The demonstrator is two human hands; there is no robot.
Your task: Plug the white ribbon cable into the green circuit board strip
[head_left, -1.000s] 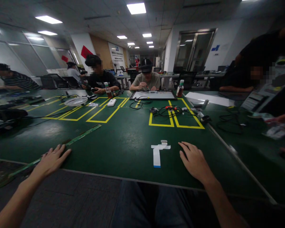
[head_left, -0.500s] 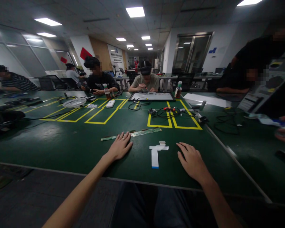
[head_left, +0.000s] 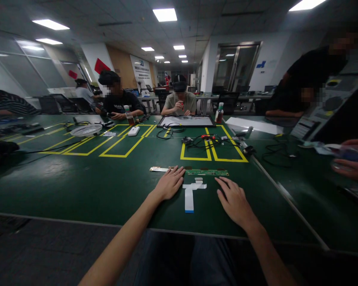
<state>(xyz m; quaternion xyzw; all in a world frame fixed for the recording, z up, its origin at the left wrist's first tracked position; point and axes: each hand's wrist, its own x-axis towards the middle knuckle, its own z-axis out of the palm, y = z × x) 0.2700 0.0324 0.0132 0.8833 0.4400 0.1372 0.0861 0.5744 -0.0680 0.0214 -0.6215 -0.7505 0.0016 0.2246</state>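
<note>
A long, narrow green circuit board (head_left: 209,172) lies on the green table (head_left: 77,186), running almost straight across in front of me. My left hand (head_left: 169,185) is open, its fingers stretched over the board's left-middle part and covering a bit of it. Just nearer to me is a white flat ribbon cable (head_left: 189,200) with a blue end, a crosswise strip and a small connector at its top. To the right of the cable my right hand (head_left: 234,201) is open and holds nothing, fingers spread low over the table beside the board's right part.
Yellow tape outlines (head_left: 113,155) mark the table beyond the board. Black cables (head_left: 197,143) with a red piece lie there, near a white box (head_left: 134,131), a fan-like guard (head_left: 86,130) and bottles (head_left: 218,113). Co-workers sit across; another person's hands (head_left: 353,161) are at right.
The circuit board has shifted right and turned from a slant to nearly level, my left hand moving right with it. My right hand and the ribbon cable stay about where they were.
</note>
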